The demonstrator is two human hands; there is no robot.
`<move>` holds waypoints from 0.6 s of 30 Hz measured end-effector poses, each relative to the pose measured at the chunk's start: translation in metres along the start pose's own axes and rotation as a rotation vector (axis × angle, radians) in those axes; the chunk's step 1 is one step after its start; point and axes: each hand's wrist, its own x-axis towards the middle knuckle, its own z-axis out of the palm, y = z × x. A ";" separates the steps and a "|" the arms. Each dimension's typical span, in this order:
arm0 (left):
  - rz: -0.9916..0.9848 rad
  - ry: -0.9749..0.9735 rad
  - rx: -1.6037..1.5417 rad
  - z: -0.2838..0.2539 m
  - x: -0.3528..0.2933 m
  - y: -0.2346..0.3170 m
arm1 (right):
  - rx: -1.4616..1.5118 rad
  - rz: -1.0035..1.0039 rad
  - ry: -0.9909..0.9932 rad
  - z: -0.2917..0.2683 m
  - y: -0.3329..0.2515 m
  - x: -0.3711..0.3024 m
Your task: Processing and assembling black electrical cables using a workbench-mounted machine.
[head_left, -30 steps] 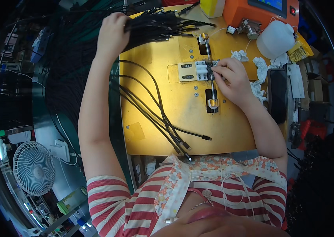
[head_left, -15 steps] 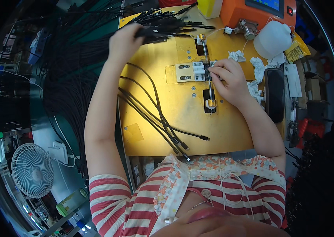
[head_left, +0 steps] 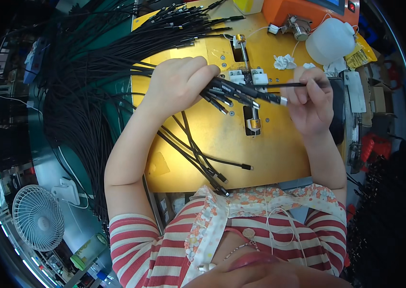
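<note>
My left hand [head_left: 181,81] is closed around a bunch of black cables [head_left: 227,91], their plug ends fanning out to the right over the metal fixture [head_left: 260,78]. To the right of the fixture, my right hand [head_left: 316,105] has its thumb and fingers pinched at the end of one thin black cable [head_left: 284,85]; the tip is hidden by the fingers. Several loose black cables [head_left: 198,151] lie across the yellow plate [head_left: 270,163], plugs pointing toward me. A large pile of black cables [head_left: 164,36] spreads over the far left.
An orange machine [head_left: 280,12] stands at the far right, with a white plastic bottle [head_left: 330,43] before it. Crumpled white tissue [head_left: 284,61] lies nearby. A dark phone-like slab [head_left: 338,115] sits behind my right wrist. On the left is a white fan [head_left: 39,218].
My left hand has come nearer from the far pile, bringing the bunch of cables over the fixture. My right hand has moved off the fixture to the right and now pinches a cable.
</note>
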 end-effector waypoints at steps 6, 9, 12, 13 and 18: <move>-0.112 -0.038 0.012 0.011 0.000 -0.003 | -0.638 0.012 0.002 0.018 0.030 -0.007; -0.120 -0.096 -0.041 0.014 -0.008 -0.003 | -0.869 0.001 -0.121 0.019 0.029 -0.005; -0.135 -0.090 -0.058 0.007 -0.008 -0.007 | -0.540 -0.211 -0.056 0.008 0.016 -0.007; -0.141 -0.081 -0.044 0.007 -0.007 -0.007 | -0.543 -0.210 -0.054 0.005 0.016 -0.010; -0.036 -0.112 -0.110 0.012 -0.001 0.013 | -1.085 -0.343 -0.262 0.009 0.022 0.001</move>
